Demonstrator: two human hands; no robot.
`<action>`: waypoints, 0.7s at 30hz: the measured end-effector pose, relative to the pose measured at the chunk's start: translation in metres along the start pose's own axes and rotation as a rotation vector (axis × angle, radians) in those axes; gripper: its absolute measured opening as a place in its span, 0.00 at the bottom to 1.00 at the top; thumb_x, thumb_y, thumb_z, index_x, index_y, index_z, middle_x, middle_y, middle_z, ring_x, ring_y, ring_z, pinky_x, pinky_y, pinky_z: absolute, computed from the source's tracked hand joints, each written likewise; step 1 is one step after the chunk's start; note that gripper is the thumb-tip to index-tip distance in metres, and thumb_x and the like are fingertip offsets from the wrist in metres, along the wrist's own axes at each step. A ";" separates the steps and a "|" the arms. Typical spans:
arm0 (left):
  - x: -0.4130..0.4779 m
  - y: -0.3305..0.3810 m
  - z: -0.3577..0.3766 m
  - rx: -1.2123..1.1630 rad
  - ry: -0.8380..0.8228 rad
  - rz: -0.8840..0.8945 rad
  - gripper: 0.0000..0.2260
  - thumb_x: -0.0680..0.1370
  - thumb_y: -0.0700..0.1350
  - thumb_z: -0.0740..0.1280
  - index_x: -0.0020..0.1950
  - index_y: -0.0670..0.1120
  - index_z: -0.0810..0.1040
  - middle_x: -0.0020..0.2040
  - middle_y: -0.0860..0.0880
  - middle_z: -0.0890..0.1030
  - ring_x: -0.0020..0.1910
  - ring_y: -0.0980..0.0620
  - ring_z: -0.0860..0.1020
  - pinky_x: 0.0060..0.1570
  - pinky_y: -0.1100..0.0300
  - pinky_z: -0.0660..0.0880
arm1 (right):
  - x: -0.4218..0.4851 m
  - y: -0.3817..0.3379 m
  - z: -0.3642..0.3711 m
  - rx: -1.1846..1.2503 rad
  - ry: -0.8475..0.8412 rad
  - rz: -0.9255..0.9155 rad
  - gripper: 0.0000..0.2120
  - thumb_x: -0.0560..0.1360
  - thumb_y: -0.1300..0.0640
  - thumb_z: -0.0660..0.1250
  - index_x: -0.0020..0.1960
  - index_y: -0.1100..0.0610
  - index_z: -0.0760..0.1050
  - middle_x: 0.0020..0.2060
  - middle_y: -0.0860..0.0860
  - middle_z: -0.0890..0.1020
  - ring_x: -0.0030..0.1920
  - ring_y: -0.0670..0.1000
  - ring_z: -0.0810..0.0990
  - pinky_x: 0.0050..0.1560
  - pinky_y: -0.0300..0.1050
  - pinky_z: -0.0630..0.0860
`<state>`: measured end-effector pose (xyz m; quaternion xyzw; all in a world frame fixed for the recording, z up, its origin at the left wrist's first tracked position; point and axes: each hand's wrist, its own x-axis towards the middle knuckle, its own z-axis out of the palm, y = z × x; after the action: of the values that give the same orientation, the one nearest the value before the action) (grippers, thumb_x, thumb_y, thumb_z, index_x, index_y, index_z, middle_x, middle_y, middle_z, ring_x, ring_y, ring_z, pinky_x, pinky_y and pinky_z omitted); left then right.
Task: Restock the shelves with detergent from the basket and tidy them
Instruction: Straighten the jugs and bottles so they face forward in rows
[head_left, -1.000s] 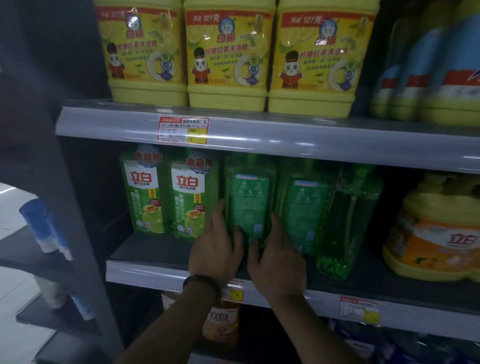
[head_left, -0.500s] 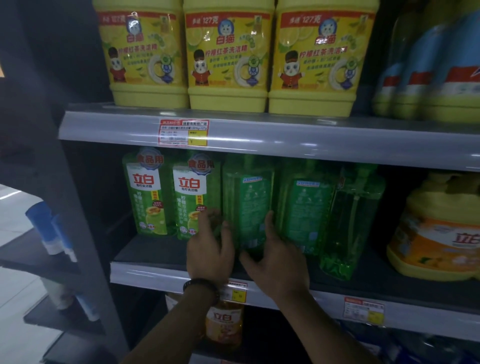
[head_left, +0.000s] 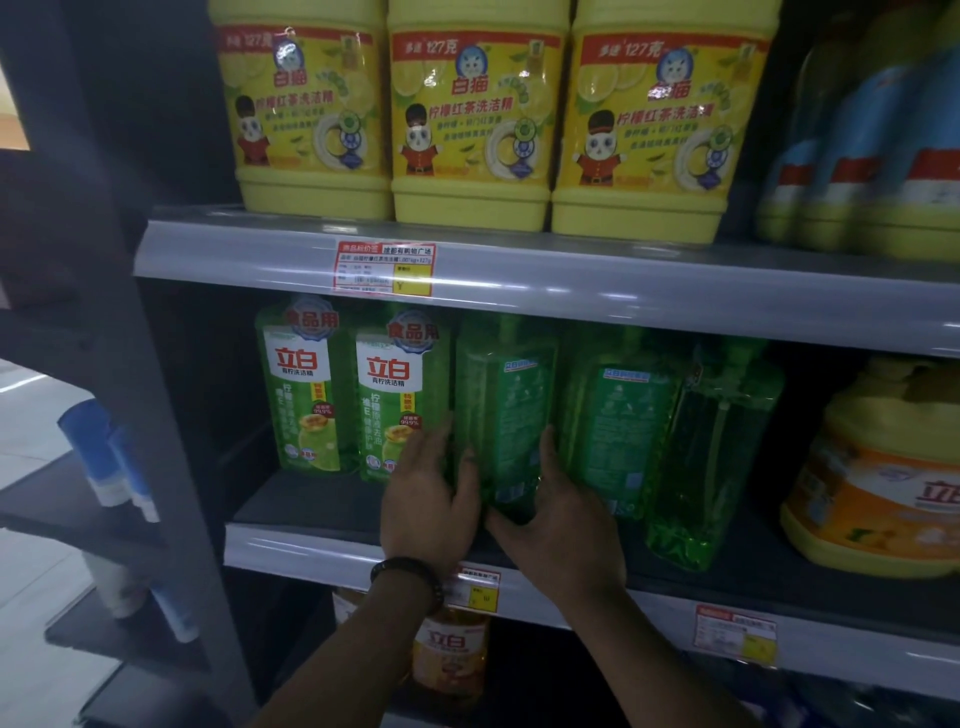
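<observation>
Across the upper part of the frame runs the upper shelf (head_left: 571, 291), a grey strip with a glossy, rounded rim. On it stand three yellow tubs (head_left: 470, 119) of opaque, blocky plastic, with stepped bases and printed lemon labels. At the upper right there are blue bottles (head_left: 872, 156), too blurred to read.

Lower down, the middle shelf (head_left: 311, 551) has a dark matt deck behind a shiny grey rim. At its right end sits a squat orange jug (head_left: 878, 478).

In the centre of the frame, a row of tall, flat bottles of clear green plastic stands on the middle shelf. The two labelled bottles (head_left: 301, 384) at the left show their front labels. The green bottle (head_left: 506, 415) is third in the row. It stands upright with its long axis vertical, and its top is hidden behind the upper rim. Its back label, with small print, faces outward. To the right, a fourth bottle (head_left: 618, 426) also shows its back label, and a tilted bottle (head_left: 711, 457) leans beside it.

The left hand (head_left: 426, 499) grips the left side of the green bottle, with its fingers curled behind the bottle and its thumb on the front. The right hand (head_left: 566, 525) holds the lower right side of the same bottle. A dark wristband (head_left: 405, 571) circles the left wrist. A red and yellow price tag (head_left: 384, 267) sticks on the upper rim.
</observation>
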<state>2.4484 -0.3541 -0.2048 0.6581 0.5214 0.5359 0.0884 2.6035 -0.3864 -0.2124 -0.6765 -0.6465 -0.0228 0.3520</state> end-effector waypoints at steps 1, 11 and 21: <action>0.000 -0.002 0.000 -0.004 -0.008 -0.002 0.26 0.81 0.57 0.57 0.77 0.49 0.75 0.68 0.42 0.80 0.67 0.42 0.77 0.62 0.49 0.78 | 0.000 0.000 0.000 0.001 -0.002 0.001 0.60 0.67 0.23 0.63 0.87 0.48 0.40 0.51 0.52 0.88 0.50 0.54 0.87 0.44 0.47 0.82; -0.010 0.001 -0.007 -0.248 0.089 0.110 0.04 0.81 0.47 0.62 0.47 0.53 0.68 0.35 0.55 0.74 0.34 0.56 0.73 0.32 0.56 0.67 | 0.003 -0.007 -0.001 0.083 -0.036 -0.014 0.48 0.64 0.21 0.65 0.77 0.42 0.61 0.57 0.47 0.85 0.54 0.55 0.85 0.48 0.52 0.83; -0.007 -0.003 -0.001 -0.138 0.043 0.044 0.13 0.84 0.42 0.62 0.68 0.54 0.72 0.35 0.54 0.79 0.31 0.56 0.77 0.30 0.52 0.72 | 0.004 0.002 0.000 0.065 -0.111 -0.083 0.36 0.81 0.30 0.51 0.84 0.47 0.58 0.49 0.50 0.86 0.49 0.56 0.85 0.47 0.52 0.81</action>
<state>2.4465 -0.3587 -0.2101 0.6503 0.4702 0.5863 0.1106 2.6057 -0.3828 -0.2118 -0.6376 -0.6928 0.0212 0.3362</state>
